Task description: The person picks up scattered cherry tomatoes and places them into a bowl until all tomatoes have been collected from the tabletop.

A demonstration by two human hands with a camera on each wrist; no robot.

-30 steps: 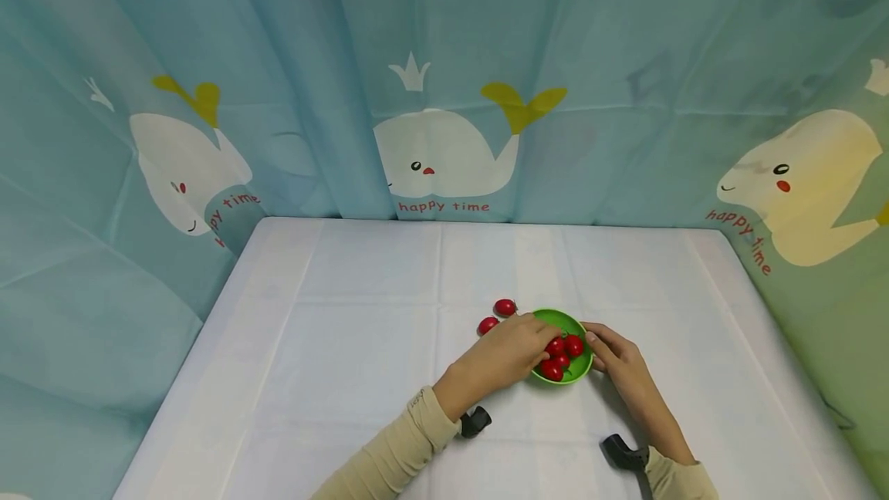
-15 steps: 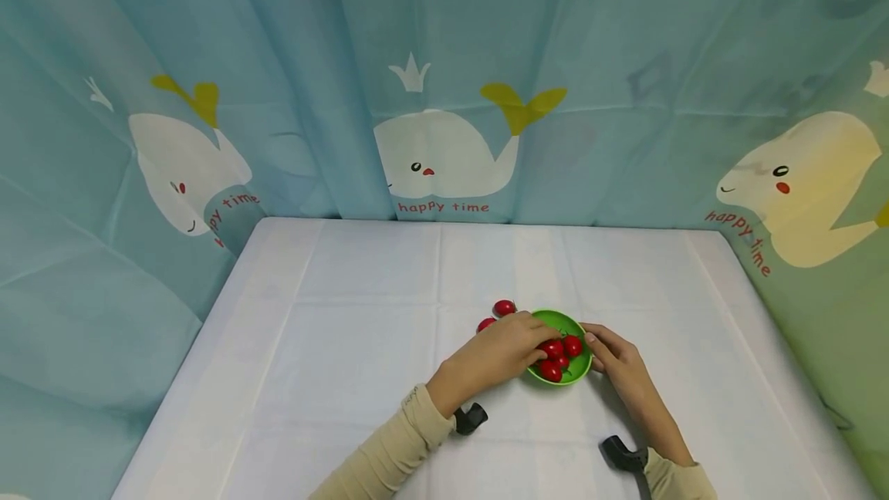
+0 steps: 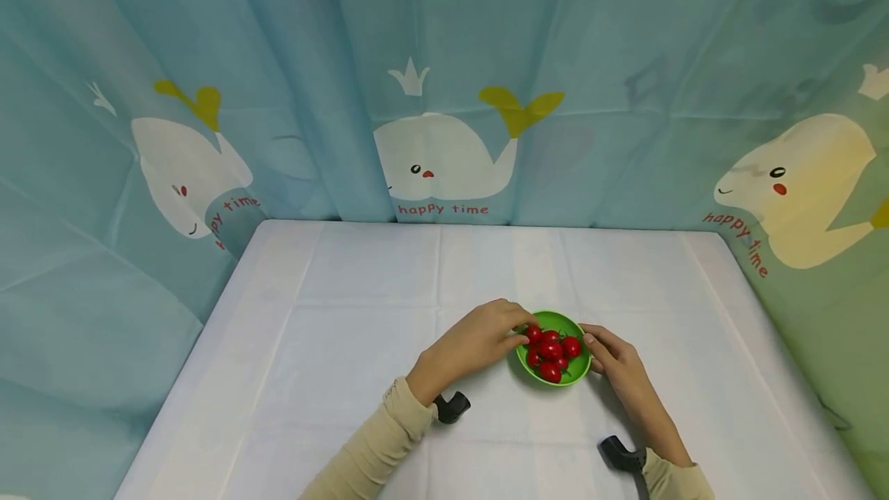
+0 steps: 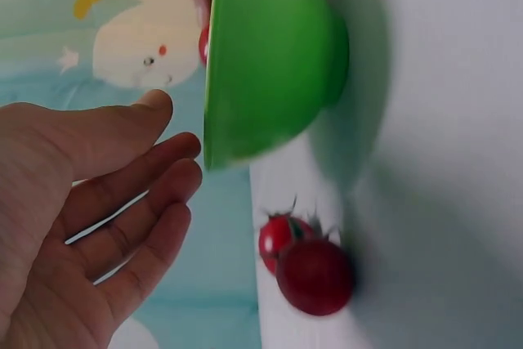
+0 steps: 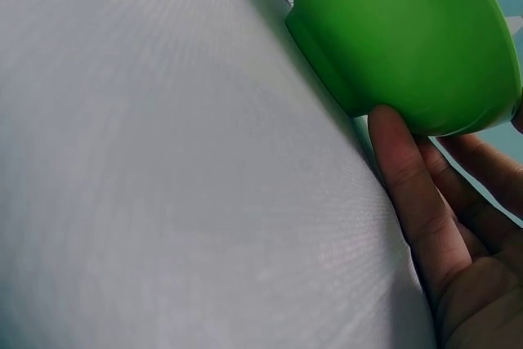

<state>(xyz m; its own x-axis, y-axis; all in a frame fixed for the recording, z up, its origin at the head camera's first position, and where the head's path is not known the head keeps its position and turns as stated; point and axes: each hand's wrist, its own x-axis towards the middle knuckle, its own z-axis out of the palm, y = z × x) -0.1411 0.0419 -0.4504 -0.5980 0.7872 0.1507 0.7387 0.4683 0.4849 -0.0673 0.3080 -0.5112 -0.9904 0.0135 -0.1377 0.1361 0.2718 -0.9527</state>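
Several red cherry tomatoes (image 3: 551,350) lie in a small green bowl (image 3: 576,371). My left hand (image 3: 479,338) is over the bowl's left rim with its fingers loosely bent; the left wrist view shows nothing between thumb and fingers. On the bowl's right side my right hand (image 3: 625,369) holds it, thumb by the rim and fingers against the outer wall and low near the base. Two cherry tomatoes (image 4: 315,277) rest on the cloth beside the bowl in the left wrist view; in the head view my left hand hides them.
A white cloth (image 3: 361,276) covers the table. Blue-green curtains (image 3: 292,60) with printed whales hang behind and along both sides. Black wrist mounts (image 3: 453,407) stick out beside both forearms.
My left hand has drawn back leftward from above the bowl to its left rim, uncovering more tomatoes inside. It now covers the loose ones on the table. The right hand has stayed in place.
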